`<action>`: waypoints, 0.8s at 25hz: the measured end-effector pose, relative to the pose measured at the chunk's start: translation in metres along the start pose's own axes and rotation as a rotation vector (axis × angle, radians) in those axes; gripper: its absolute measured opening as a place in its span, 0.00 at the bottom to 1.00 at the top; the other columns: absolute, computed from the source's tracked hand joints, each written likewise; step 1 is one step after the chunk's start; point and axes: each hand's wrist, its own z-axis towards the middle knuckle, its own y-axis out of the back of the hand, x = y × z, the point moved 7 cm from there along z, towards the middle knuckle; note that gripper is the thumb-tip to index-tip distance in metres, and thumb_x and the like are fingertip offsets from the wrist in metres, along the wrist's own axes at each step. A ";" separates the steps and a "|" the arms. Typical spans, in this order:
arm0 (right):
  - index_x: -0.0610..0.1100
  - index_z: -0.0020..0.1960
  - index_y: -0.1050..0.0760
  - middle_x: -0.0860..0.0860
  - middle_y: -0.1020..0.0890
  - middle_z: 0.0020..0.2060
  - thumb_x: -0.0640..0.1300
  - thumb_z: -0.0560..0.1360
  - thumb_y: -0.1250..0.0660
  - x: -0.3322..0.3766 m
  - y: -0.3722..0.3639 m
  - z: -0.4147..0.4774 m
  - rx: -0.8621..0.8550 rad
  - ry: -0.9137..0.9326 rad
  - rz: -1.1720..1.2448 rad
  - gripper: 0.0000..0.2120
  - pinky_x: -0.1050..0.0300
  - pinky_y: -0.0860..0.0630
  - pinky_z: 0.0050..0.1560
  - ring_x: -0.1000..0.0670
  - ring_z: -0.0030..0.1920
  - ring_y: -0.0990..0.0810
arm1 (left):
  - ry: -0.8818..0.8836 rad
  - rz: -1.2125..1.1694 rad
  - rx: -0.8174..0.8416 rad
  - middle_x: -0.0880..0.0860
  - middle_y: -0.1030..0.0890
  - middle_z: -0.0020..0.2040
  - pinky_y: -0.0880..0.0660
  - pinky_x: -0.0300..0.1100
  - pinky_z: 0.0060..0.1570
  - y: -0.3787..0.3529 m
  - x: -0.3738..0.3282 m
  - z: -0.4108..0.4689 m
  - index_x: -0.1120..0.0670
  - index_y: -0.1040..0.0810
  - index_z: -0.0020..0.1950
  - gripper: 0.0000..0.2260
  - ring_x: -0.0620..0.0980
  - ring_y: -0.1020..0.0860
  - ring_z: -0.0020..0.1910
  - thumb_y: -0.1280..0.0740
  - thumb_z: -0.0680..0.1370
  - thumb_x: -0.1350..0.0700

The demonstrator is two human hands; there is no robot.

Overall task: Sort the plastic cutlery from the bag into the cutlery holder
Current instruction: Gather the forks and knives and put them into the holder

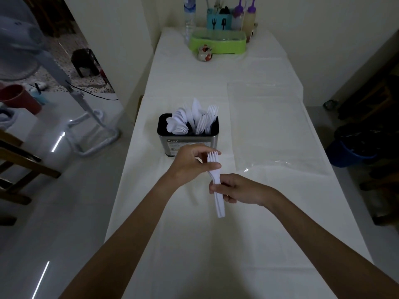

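"White plastic at centre: what is being held?" asks the student.

"A stack of forks (216,184), nested together," the tutor replies. "The tines point away from the person and the handles toward them. The stack is held above the worktop (194,244), just in front of the cutlery holder (187,143)."

"How are the hands posed?"

"Both forearms enter from the lower edge and converge on the stack. The left hand (190,162) is at the tine end with its fingers curled. One finger arches over the tines and another digit presses the necks from below, a pinch. The right hand (235,188) sits nearer the person, its fingers wrapped round the handles, whose ends jut out below the fist. Neither hand is spread; both close on the same stack."

"And the holder?"

"It is a metal box with a dark rim, upright on the worktop. The left hand hides part of its front. Spoons (178,124) lean in its left side and standing forks (207,120) fill the right, tines up. A taller pointed piece (195,107) rises between them."

"Where is the bag?"

"The clear bag (274,126) lies flat on the worktop to the right of the holder, apart from it and from both hands."
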 end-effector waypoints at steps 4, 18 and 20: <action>0.38 0.47 0.25 0.48 0.29 0.28 0.44 0.80 0.41 0.028 0.052 0.010 -0.288 0.145 0.013 0.11 0.63 0.34 0.30 0.56 0.25 0.32 | -0.117 -0.027 -0.428 0.48 0.19 0.47 0.26 0.31 0.43 0.048 -0.018 -0.004 0.53 0.21 0.54 0.11 0.39 0.22 0.42 0.28 0.73 0.61; 0.38 0.45 0.24 0.46 0.19 0.38 0.45 0.71 0.28 0.044 0.124 0.083 -0.868 0.342 -0.165 0.11 0.65 0.31 0.38 0.47 0.38 0.22 | 0.253 -0.275 -0.645 0.53 0.29 0.69 0.36 0.44 0.70 0.103 0.105 0.052 0.56 0.34 0.72 0.18 0.51 0.31 0.68 0.48 0.83 0.58; 0.37 0.46 0.27 0.47 0.23 0.36 0.46 0.68 0.25 0.043 0.123 0.083 -0.860 0.314 -0.268 0.16 0.57 0.31 0.40 0.47 0.38 0.25 | 0.217 -0.263 -0.653 0.55 0.29 0.69 0.35 0.42 0.68 0.101 0.104 0.052 0.57 0.34 0.72 0.18 0.51 0.30 0.68 0.48 0.83 0.59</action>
